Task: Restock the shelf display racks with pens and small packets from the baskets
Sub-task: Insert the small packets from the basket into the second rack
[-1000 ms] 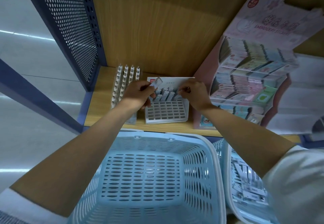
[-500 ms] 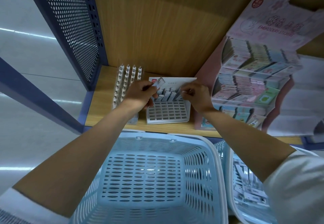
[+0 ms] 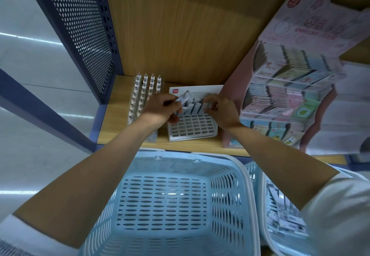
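2 baskets [image 3: 226, 205] [image 3: 253, 168] | 1 grid rack [image 3: 192, 128] | L hand [image 3: 160, 109] pinches 1 packet [image 3: 183, 98]

The small packet [image 3: 183, 97] pinched in the left hand [image 3: 160, 109] has been brought a little lower and to the right, nearer the standing packets [image 3: 193, 106] in the back rows of the white slotted rack [image 3: 192, 129]. The right hand [image 3: 223, 113] has been shifted slightly down at the row's right end, its fingertips [image 3: 208, 100] now blurred
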Demonstrator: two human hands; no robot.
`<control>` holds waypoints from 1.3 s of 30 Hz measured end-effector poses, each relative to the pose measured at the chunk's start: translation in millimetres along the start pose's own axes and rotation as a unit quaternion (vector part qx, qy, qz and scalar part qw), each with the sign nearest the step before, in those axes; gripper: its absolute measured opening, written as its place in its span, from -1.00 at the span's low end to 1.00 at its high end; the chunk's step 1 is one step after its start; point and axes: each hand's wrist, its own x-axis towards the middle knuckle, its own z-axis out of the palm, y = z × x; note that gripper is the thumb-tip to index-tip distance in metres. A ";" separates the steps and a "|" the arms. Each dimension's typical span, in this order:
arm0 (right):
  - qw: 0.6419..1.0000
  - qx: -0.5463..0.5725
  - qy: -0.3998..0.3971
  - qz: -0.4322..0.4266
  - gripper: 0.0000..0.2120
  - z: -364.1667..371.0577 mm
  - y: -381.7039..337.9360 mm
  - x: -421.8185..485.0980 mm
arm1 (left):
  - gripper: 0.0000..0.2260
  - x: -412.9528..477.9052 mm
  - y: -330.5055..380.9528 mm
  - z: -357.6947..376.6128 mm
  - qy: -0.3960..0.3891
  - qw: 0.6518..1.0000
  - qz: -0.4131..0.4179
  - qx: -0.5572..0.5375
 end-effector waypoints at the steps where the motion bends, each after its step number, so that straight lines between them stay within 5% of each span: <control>1: 0.999 0.050 0.013 -0.001 -0.79 -3.8 -2.0 -2.3 | -0.89 -0.4 0.8 1.1 0.001 1.000 0.004 0.010; 5: 0.949 0.311 -0.054 -0.022 -0.75 -25.0 -33.3 -6.4 | -0.87 -1.9 8.2 8.7 -0.013 0.997 0.008 0.069; 9: 0.942 0.311 -0.108 -0.060 -0.83 -31.3 -46.0 -7.1 | -0.73 -3.0 16.3 17.2 0.002 0.999 -0.002 0.051; 14: 0.903 0.397 -0.150 0.066 -0.91 -39.3 -37.4 -16.9 | -0.78 -8.3 16.2 21.7 0.056 0.997 0.002 -0.052; 21: 0.926 0.357 -0.118 0.002 -0.83 -42.6 -49.0 -22.5 | -0.91 -3.5 16.2 33.0 0.025 0.996 0.041 0.080; 30: 0.924 0.370 -0.100 0.002 -0.77 -44.4 -39.4 -16.8 | -0.90 3.4 13.4 40.4 0.000 1.000 -0.003 0.020; 39: 0.870 0.470 -0.143 0.050 -0.73 -48.5 -35.9 -12.1 | -0.90 5.7 8.1 36.5 -0.003 0.998 0.002 0.057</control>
